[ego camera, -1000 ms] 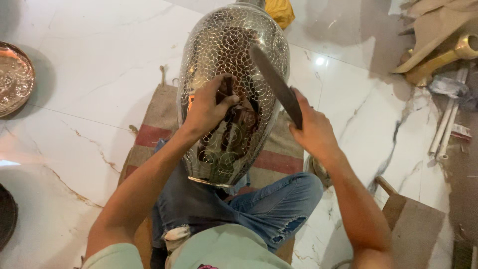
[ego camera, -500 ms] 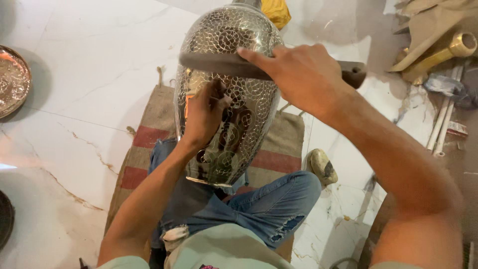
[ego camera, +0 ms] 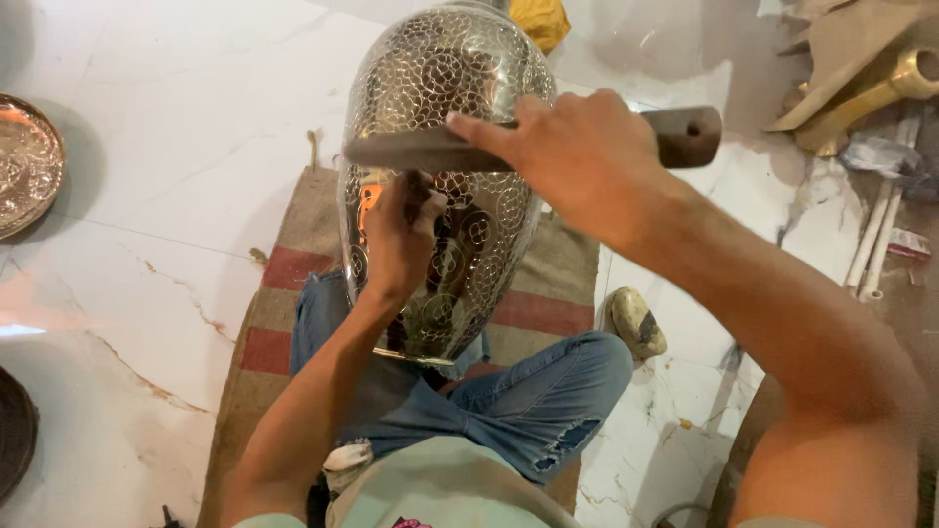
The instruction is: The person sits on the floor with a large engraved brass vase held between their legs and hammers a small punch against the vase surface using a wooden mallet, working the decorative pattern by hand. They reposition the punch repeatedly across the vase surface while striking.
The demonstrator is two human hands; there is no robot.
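Your right hand [ego camera: 587, 156] grips a wooden mallet [ego camera: 533, 147] raised crosswise; your left hand [ego camera: 396, 240] pinches a small punch against the engraved metal vase [ego camera: 440, 78]. Circle patterning covers the upper body; the dark lower patch looks unfinished.

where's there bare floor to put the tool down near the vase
The widest bare patch is the marble floor between the engraved tray, the burlap mat and the vase. A smaller one lies by the stone, right of the knee. The right edge is crowded with pipes and brass pieces.
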